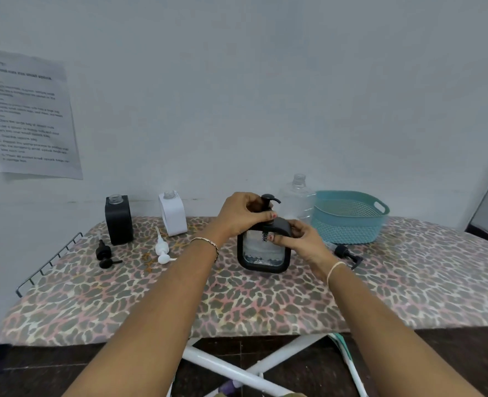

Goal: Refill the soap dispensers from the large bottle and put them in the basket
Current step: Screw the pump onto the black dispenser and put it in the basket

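Note:
A black square soap dispenser (pixel 262 255) with a clear window stands upright mid-table. My left hand (pixel 241 214) grips the black pump head (pixel 269 201) on its neck. My right hand (pixel 303 239) holds the dispenser's right shoulder. A black dispenser (pixel 118 222) and a white dispenser (pixel 174 214) stand at the back left, both without pumps. A black pump (pixel 104 252) and a white pump (pixel 162 249) lie in front of them. The large clear bottle (pixel 297 199), uncapped, stands at the back beside the teal basket (pixel 348 217), which holds nothing that I can see.
Another black pump (pixel 348 255) lies in front of the basket, behind my right wrist. The table is an ironing board with a leopard-print cover (pixel 122 305) and a wire rack (pixel 47 265) at its left end. A printed sheet (pixel 27 113) hangs on the wall.

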